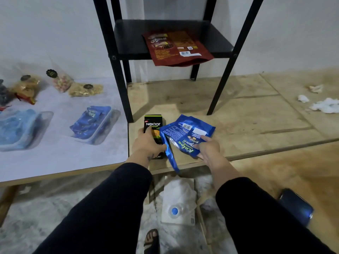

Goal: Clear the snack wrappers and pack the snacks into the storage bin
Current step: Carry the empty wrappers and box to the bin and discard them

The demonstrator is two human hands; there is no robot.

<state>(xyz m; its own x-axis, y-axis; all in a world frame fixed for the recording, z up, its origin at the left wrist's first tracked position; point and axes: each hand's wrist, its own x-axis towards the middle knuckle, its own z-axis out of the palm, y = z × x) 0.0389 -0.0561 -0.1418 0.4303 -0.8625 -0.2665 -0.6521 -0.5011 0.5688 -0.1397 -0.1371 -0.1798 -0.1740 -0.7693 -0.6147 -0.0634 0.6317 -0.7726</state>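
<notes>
A black Nextar snack box (153, 123) lies on the wooden table, and my left hand (146, 143) is closed over its near half. Right beside it, my right hand (208, 147) grips a torn-open blue Kalpa wrapper (185, 132), whose loose strip hangs over the table's front edge. A clear storage bin (102, 132) with several blue snack packs stands to the left on the white sheet. A second clear bin (23, 132) with blue contents sits further left. A dark red snack pouch (176, 46) lies on the black shelf at the back.
Clear bags of nuts and sweets (84, 89) lie at the back left. The black shelf legs (121, 85) stand on the table. Crumpled tissues (324, 105) lie at the far right. On the floor below are a white bag with a bottle (178, 204) and a dark object (295, 206).
</notes>
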